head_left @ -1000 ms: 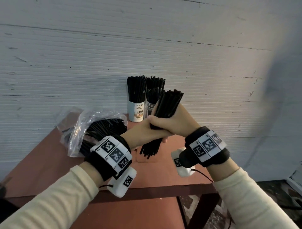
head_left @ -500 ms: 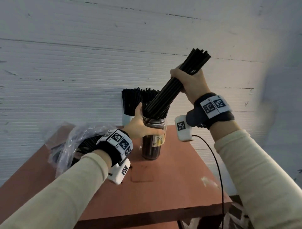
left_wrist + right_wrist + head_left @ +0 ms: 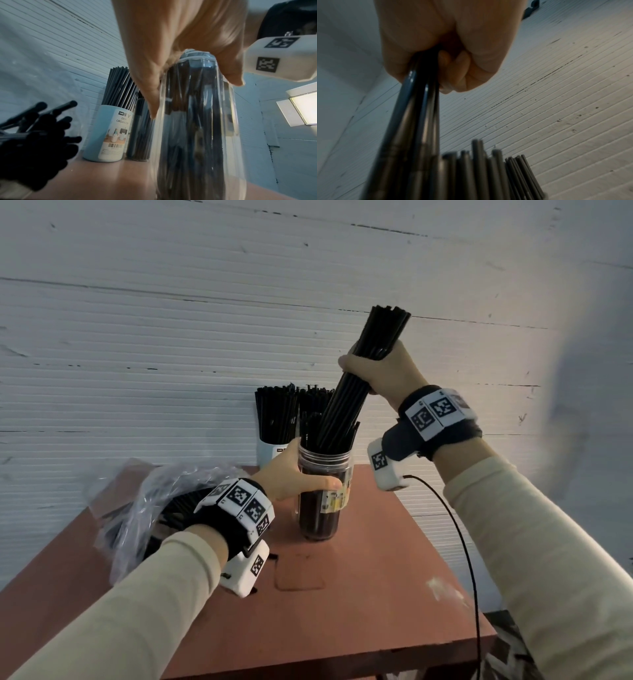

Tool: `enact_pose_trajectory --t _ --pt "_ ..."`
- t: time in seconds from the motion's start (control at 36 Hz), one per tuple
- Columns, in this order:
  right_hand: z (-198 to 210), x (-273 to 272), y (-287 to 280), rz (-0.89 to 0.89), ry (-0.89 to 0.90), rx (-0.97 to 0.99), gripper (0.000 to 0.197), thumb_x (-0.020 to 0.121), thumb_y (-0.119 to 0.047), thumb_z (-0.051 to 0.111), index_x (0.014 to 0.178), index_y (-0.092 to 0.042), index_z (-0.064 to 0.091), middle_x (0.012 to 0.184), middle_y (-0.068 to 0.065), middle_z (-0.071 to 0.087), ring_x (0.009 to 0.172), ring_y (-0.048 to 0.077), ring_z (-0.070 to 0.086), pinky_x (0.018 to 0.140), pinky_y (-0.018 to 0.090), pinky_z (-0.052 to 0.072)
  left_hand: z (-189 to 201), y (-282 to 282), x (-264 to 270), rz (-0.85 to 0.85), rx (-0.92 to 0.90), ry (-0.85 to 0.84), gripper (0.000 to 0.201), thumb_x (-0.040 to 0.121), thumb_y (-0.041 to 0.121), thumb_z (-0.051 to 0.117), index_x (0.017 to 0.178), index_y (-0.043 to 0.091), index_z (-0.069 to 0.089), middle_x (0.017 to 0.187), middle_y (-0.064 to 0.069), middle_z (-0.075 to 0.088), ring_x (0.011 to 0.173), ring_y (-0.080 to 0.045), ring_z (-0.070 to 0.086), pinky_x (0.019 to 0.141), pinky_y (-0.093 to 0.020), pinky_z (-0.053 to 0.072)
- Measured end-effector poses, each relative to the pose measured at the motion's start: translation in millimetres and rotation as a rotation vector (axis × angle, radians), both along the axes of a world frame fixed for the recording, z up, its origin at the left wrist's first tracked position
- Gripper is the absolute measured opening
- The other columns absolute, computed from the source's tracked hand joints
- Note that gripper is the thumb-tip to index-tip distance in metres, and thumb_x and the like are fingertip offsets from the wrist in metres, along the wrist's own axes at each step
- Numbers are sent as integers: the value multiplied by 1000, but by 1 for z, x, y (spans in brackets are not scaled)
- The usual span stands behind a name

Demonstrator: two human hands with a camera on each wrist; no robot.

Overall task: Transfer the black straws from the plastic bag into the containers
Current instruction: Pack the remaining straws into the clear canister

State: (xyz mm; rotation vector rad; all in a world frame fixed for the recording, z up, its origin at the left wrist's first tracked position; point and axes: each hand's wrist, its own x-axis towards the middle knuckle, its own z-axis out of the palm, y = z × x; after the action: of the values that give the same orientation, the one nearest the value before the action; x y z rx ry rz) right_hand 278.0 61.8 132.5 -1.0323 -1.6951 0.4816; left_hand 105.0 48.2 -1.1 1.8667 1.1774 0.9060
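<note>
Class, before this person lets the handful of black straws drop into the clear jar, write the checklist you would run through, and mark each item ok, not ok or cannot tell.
1. Clear jar steadied: ok, the left hand grips it below the rim.
2. Bundle of straws held firm: ok, the right hand is curled round it.
3. Lower ends inside the jar mouth: ok in the head view, they pass below the rim.
4. Bundle upright: not ok, it leans toward the right hand.
5. Room left in the jar: cannot tell, straws already stand in it.
6. Jar base flat on the table: ok.
</note>
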Motion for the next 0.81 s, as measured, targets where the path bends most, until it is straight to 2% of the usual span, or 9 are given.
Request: enact_pose_trajectory --t 0.14,0.22,0.33,0.39,0.44,0.53,0.58,0.69,0.81 --pt "-14 -11 -3 64 -224 -70 19 84 -21 71 79 -9 57 70 6 53 56 7 52 50 18 42 0 0 0 7 -11 -22 80 74 24 84 139 20 37 113 18 57 100 10 53 75 -8 39" --pt "-28 -12 -5 76 -294 -90 27 85 -29 72 72 -13 54 68 -6 58 60 -3 58 60 14 46 0 0 0 -5 -15 -27 82 74 26 85 138 23 35 109 22 55 95 12 50 74 -7 37" --pt "-51 -11 -4 44 -458 -86 45 74 -67 65 87 -25 64 89 -7 68 98 16 63 98 44 45 -1 1 0 -15 -15 -27 77 75 23 84 135 23 37 109 20 56 96 10 52 73 -7 39" --pt "-58 -11 -5 17 -458 -88 51 65 -78 63 91 -34 62 103 -6 65 110 24 55 100 48 43 -1 1 1 -11 -7 -18 70 76 21 83 129 25 38 108 20 57 96 10 54 73 -5 42" --pt "-61 -10 -7 -2 -381 -43 43 68 -68 71 95 -37 58 114 -2 57 114 23 50 96 38 43 -1 2 1 -11 -10 -20 72 75 21 84 130 23 39 111 17 58 103 5 56 85 -11 43" --pt "-61 -13 -15 -3 -225 127 57 79 -38 76 124 -23 44 129 -1 49 116 13 50 88 18 40 -2 3 1 -9 -18 -17 70 75 19 83 128 24 38 106 19 56 96 7 54 82 -14 41" --pt "-60 -16 -19 20 -185 220 65 85 -28 72 138 -20 36 140 -1 43 123 10 48 92 9 40 -2 4 1 -6 -23 -27 72 74 20 84 129 23 38 107 19 56 97 5 54 84 -17 41" --pt "-67 -25 -22 16 -479 292 41 98 -23 52 138 -14 50 143 2 49 132 14 44 109 24 35 -4 6 2 16 -29 -30 80 71 23 86 135 19 38 113 12 59 107 -6 57 88 -20 42" --pt "-75 -27 -27 -16 -587 244 38 104 -29 37 126 -8 60 132 6 59 124 19 51 98 18 33 -4 5 3 14 -1 -31 63 75 15 83 119 24 40 103 16 59 92 6 56 72 -8 42"
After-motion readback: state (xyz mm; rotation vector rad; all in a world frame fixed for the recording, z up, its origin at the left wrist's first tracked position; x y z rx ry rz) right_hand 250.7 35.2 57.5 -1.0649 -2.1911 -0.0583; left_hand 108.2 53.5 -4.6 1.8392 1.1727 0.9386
